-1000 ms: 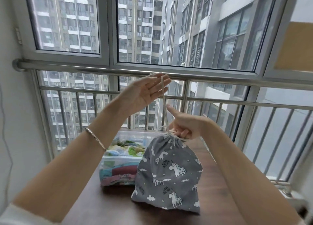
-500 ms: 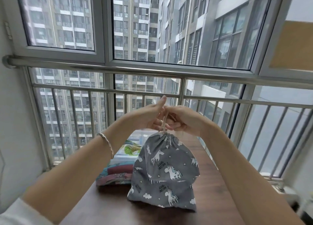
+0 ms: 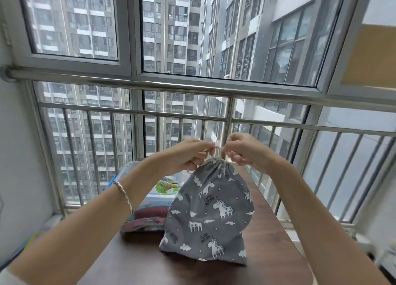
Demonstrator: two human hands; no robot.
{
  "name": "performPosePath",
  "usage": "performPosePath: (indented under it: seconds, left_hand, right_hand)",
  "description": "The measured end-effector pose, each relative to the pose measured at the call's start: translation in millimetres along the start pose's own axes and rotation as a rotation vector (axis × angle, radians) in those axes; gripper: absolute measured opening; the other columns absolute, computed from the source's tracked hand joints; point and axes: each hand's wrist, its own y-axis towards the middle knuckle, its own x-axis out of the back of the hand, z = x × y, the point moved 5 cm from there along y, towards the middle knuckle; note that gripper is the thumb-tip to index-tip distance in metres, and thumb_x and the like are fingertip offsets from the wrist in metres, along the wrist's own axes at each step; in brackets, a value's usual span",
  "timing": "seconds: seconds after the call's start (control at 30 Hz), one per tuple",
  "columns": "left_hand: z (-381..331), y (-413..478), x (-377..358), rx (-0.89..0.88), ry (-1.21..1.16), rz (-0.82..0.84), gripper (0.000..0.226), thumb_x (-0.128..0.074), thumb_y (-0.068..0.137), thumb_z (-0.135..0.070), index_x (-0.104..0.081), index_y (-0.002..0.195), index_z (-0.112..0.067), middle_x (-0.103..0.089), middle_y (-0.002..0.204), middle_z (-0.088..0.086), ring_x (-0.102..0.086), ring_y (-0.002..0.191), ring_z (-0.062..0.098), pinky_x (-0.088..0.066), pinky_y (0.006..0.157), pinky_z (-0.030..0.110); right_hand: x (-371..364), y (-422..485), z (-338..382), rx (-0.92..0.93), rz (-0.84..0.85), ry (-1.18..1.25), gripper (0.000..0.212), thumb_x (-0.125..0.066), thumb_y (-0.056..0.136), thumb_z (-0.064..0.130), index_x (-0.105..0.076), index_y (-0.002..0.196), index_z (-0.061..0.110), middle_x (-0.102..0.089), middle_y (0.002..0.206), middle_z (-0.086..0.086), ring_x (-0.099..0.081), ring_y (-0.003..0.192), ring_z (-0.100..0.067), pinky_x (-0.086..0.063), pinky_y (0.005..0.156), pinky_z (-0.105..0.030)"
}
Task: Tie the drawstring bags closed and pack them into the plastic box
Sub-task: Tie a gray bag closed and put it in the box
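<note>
Grey cotton drawstring bag with white unicorn and cloud print [image 3: 211, 212] stands upright on the dark brown wooden table [image 3: 267, 261], mouth gathered shut at the top; left hand [image 3: 188, 154] sits just left of the bag's neck, fingers curled and pinching the pale cord [image 3: 216, 148]; right hand [image 3: 246, 150] sits just right of the neck, fingers curled on the other end of the same cord; the two hands nearly touch above the bag; whether a knot is formed, cannot tell; clear plastic box [image 3: 132, 169] is behind and left of the bag, part hidden by the left forearm, with folded coloured fabric bags [image 3: 150, 217] inside; thin silver bracelet [image 3: 124, 193] on the left wrist; metal window railing [image 3: 192, 115] runs behind the bag.
</note>
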Motion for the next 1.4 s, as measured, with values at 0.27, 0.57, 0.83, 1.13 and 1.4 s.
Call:
performPosePath:
  seconds: [0.27, 0.57, 0.83, 1.13, 1.4]
  left_hand:
    - [-12, -6, 9, -0.085, 0.139, -0.157, 0.032, -0.052, 0.095, -0.037, -0.061, 0.072, -0.017, -0.034, 0.048, -0.010, -0.026, 0.044, 0.007, -0.020, 0.043, 0.016]
    - [-20, -18, 13, -0.198, 0.277, -0.286, 0.032, -0.053, 0.095, -0.033, -0.072, 0.092, -0.007, -0.040, 0.040, -0.017, -0.030, 0.038, 0.001, -0.026, 0.041, 0.009]
    - [-11, -45, 57, -0.215, 0.265, -0.370, 0.021, -0.054, 0.094, -0.029, -0.072, 0.091, -0.018, -0.054, 0.046, -0.013, -0.031, 0.043, 0.007, -0.028, 0.042, 0.016]
    - [-12, -38, 64, -0.266, 0.775, -0.348, 0.009, -0.066, 0.085, -0.023, -0.071, 0.089, -0.029, -0.056, 0.091, -0.008, -0.053, 0.081, 0.003, -0.049, 0.081, 0.022]
    - [-50, -4, 38, -0.231, 0.461, -0.535, 0.016, -0.064, 0.090, -0.019, -0.074, 0.093, -0.006, -0.072, 0.073, 0.004, -0.068, 0.061, 0.009, -0.052, 0.056, 0.018]
  right_hand:
    - [-17, 0, 1, 0.215, 0.053, 0.174, 0.034, -0.044, 0.086, -0.014, -0.061, 0.068, 0.008, -0.064, 0.087, -0.009, -0.055, 0.080, -0.015, -0.036, 0.067, -0.024]
    - [-8, 6, 15, 0.280, -0.002, 0.419, 0.053, -0.048, 0.084, 0.055, -0.064, 0.116, 0.015, -0.066, 0.089, -0.002, -0.060, 0.082, -0.013, -0.048, 0.078, -0.030]
    - [23, 11, -37, -0.152, -0.118, 0.983, 0.059, -0.026, 0.103, 0.048, -0.035, 0.053, 0.017, -0.025, 0.049, 0.005, -0.025, 0.039, -0.009, -0.025, 0.034, -0.017]
    - [-5, 9, -25, -0.342, 0.194, -0.538, 0.037, -0.060, 0.091, 0.039, -0.064, 0.090, 0.002, -0.045, 0.058, 0.003, -0.030, 0.042, -0.007, -0.024, 0.036, -0.016]
    - [-42, 1, 14, 0.005, 0.315, -0.207, 0.029, -0.051, 0.097, 0.032, -0.072, 0.103, 0.014, -0.037, 0.059, 0.006, -0.023, 0.051, -0.010, -0.018, 0.050, -0.023]
